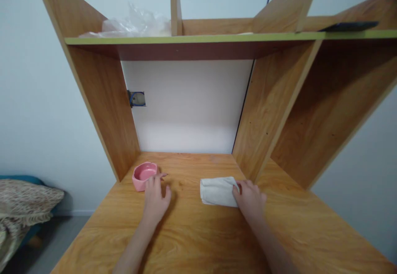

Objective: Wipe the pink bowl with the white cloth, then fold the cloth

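A wooden shelf unit [274,100] with a green-edged shelf stands along the far side of the wooden desk [192,237], whose left edge slants toward the near left and right edge toward the near right. Bare wood lies between the two items and nearer. Right of centre, a folded off-white cloth [217,191], soft and roughly rectangular, has its right end pinched by the right hand [250,200]. Farther left, the left hand [155,199], fingers loosely bent, meets a glossy, angular pink bowl [139,184]; whether it grips, I cannot tell.
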Available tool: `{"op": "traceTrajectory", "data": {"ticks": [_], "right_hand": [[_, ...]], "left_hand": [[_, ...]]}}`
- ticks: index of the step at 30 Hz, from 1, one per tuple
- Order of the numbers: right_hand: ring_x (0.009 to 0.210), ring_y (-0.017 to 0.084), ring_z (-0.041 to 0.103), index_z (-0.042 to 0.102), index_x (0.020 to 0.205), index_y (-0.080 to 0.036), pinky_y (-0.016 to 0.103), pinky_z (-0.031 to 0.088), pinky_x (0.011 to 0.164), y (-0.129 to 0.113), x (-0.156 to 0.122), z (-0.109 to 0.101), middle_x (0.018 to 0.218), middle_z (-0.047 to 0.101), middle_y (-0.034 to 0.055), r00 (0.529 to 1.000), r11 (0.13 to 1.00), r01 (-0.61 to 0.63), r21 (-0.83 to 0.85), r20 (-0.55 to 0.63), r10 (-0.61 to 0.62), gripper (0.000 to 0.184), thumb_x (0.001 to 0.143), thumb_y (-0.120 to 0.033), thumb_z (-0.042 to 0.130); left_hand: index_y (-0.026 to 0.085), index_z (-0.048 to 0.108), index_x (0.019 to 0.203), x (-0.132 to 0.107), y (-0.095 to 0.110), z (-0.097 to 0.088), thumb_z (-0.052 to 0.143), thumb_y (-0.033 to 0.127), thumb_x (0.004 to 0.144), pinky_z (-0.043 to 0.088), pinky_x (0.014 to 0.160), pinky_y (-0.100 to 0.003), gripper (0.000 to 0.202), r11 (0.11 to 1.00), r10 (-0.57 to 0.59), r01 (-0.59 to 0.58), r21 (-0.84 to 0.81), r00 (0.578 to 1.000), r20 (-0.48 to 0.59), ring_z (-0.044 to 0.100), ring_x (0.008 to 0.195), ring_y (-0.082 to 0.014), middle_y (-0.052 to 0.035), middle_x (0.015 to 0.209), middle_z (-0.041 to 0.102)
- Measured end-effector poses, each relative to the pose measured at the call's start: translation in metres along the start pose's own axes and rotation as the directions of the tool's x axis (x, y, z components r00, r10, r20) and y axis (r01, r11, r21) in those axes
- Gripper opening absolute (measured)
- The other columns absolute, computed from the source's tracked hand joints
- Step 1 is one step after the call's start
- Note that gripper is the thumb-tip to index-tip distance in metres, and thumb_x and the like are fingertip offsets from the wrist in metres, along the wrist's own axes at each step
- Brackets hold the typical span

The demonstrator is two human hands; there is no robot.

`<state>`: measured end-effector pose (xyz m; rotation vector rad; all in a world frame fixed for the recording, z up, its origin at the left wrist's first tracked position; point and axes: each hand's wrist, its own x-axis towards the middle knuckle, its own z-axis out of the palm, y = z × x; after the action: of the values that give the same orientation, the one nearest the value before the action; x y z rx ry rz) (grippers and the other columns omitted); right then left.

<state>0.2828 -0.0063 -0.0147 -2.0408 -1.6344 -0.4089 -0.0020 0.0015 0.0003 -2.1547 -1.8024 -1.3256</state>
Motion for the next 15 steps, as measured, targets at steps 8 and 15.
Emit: {"op": "traceTrajectory", "data": {"ticks": [8,15], "right_hand": [[0.085,0.025,0.05,0.06,0.098,-0.021,0.036,0.033,0.068,0.002,0.005,-0.007,0.092,0.06,0.0079,0.998,0.997,0.057,0.059,0.005,-0.057,0.025,0.08,-0.033,0.046],[0.087,0.023,0.05,0.062,0.089,-0.026,0.036,0.033,0.074,-0.019,-0.002,-0.001,0.09,0.061,0.0031,0.909,0.901,0.342,0.267,0.149,-0.389,0.03,0.067,-0.046,0.062]], "left_hand": [[0.012,0.046,0.108,0.015,-0.018,-0.021,0.041,0.027,0.08,0.034,0.089,-0.043,0.033,0.914,-0.305,0.346,0.212,0.931,-0.202,0.041,0.107,-0.028,-0.014,0.111,0.042],[0.002,0.037,0.119,0.016,-0.051,-0.024,0.042,0.038,0.078,0.026,0.096,-0.048,0.055,0.821,-0.561,0.571,-0.003,0.806,-0.19,0.031,0.119,-0.0344,-0.0239,0.127,0.03]]}}
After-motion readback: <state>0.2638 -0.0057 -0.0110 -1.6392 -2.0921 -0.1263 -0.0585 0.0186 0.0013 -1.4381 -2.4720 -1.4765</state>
